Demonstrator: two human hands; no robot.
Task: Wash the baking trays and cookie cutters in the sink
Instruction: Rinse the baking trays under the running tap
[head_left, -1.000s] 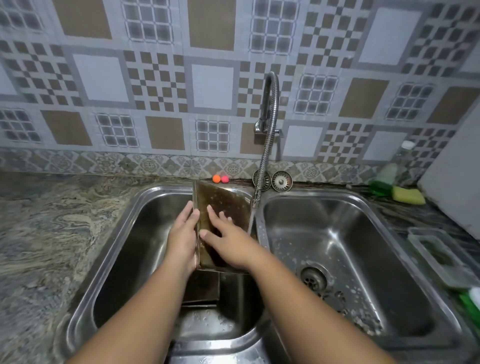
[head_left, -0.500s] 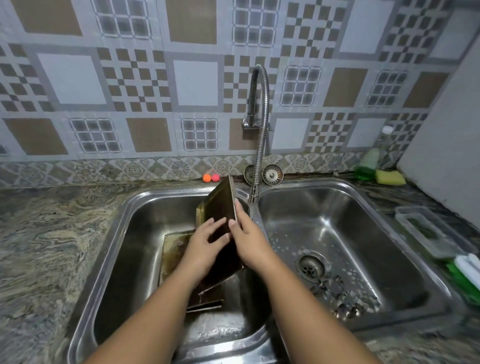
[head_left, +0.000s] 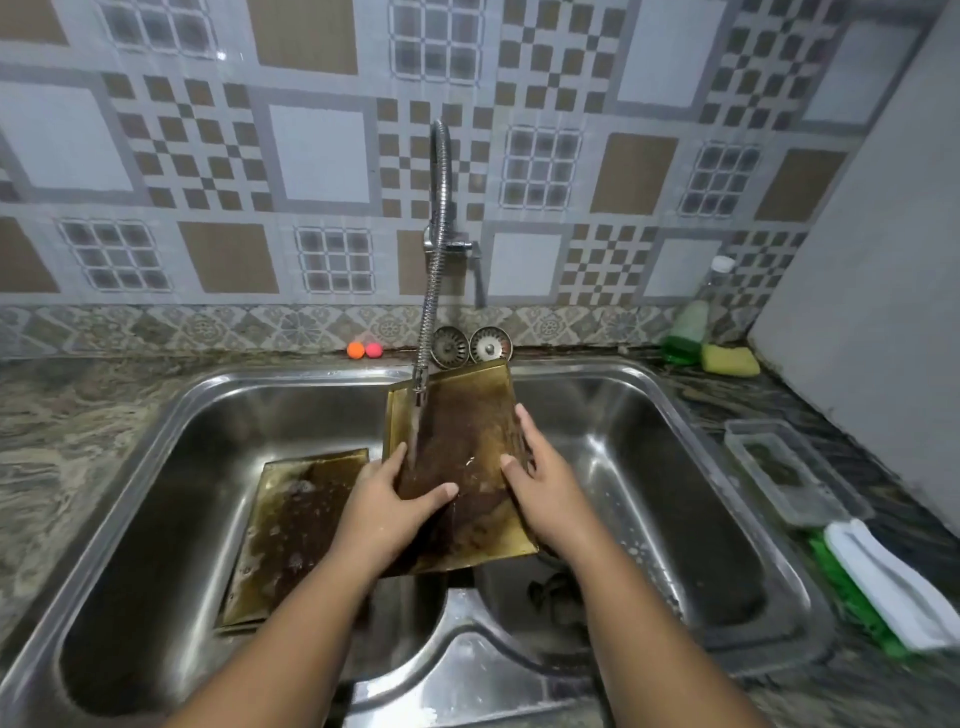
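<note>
I hold a stained golden baking tray (head_left: 462, 415) tilted over the divider of the double sink (head_left: 311, 382), its dirty face toward me. Water runs from the flexible tap (head_left: 434, 291) onto its upper left part. My left hand (head_left: 387, 512) grips the tray's left edge, thumb across its face. My right hand (head_left: 545, 478) holds the right edge, thumb on the face. A second dirty tray (head_left: 291, 530) lies flat in the left basin. Dark small shapes, possibly cookie cutters (head_left: 553, 592), sit in the right basin under my right forearm.
Two sink strainers (head_left: 470, 344) and two small orange and pink balls (head_left: 363, 350) sit behind the sink. A soap bottle (head_left: 688, 325) and yellow sponge (head_left: 730, 361) stand at back right. A clear plastic container (head_left: 784, 473) and a white-green brush (head_left: 883, 587) lie on the right counter.
The tray has swung from edge-on over the left basin to face me under the tap stream. Both hands shifted to its side edges. The view moved closer and slightly right.
</note>
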